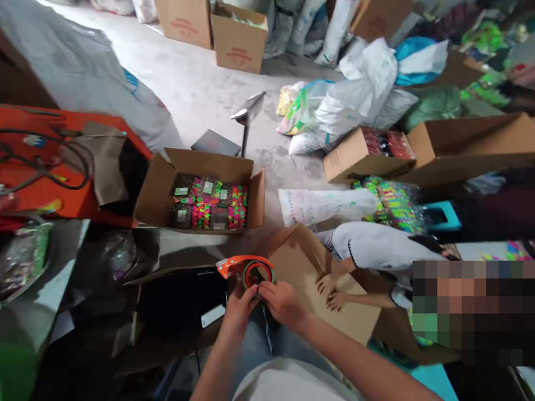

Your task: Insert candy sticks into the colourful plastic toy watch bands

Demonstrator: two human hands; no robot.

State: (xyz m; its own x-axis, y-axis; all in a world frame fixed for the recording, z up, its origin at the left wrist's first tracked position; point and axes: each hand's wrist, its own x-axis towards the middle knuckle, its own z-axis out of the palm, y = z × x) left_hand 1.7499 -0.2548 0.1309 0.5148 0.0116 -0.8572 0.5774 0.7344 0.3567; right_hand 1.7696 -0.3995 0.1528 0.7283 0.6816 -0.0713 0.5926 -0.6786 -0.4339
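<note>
An orange tape dispenser (246, 259) with a roll of tape (271, 273) in it is held over my lap. My left hand (239, 309) is closed at the lower left of the roll. From the right, my right hand (284, 303) pinches the roll's near edge, its fingertips meeting those of the left. A thin strip, perhaps tape, seems to hang below my fingers. Just right of my hands stands a large cardboard box (301, 267), its top flaps closed. Another person's two hands (330, 292) press on that box.
An open carton (192, 229) of packed colourful pieces sits ahead. A dark open box (175, 306) lies left of my hands. Orange equipment (71, 192) with a cable stands further left. White sacks (346, 111) and more cartons (240, 53) cover the floor beyond.
</note>
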